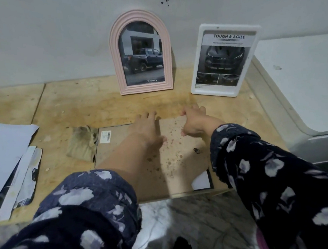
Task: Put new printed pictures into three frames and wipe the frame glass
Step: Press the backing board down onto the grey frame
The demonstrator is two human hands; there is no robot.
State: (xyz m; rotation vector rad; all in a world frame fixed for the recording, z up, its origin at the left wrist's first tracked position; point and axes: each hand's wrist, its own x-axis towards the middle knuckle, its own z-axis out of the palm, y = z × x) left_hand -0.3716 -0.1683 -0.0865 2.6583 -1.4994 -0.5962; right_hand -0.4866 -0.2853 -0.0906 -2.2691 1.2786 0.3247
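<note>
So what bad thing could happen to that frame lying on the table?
The face-down frame sits right at the table's near edge, so a hard push from the hands, left and right, might slide it off. Its backing board looks out of line at one corner, so it might not seat properly. The crumpled cloth touches the frame's side and could catch under it.

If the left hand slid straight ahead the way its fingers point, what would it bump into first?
Probably the pink frame standing at the wall; the left hand points roughly at it over bare table. Depth is hard to judge.
</note>
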